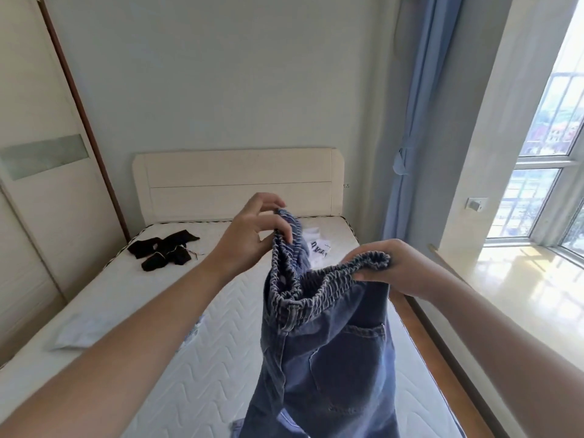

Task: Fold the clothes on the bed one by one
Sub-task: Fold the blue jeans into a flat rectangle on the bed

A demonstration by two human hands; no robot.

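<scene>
Two bare hands hold blue denim trousers (328, 349) up above a bed (202, 368). The left hand (249, 238) pinches the elastic waistband, the right hand (398, 267) grips it, fingers curled. Black clothing (164, 252) lies near the headboard.

Mattress (196, 368): bare centre, passable. Obstacles: black clothes (164, 252) far left; white garment (317, 248) far right; pale folded cloth (83, 330) at left edge; held jeans (331, 358) hang over the near right.
</scene>
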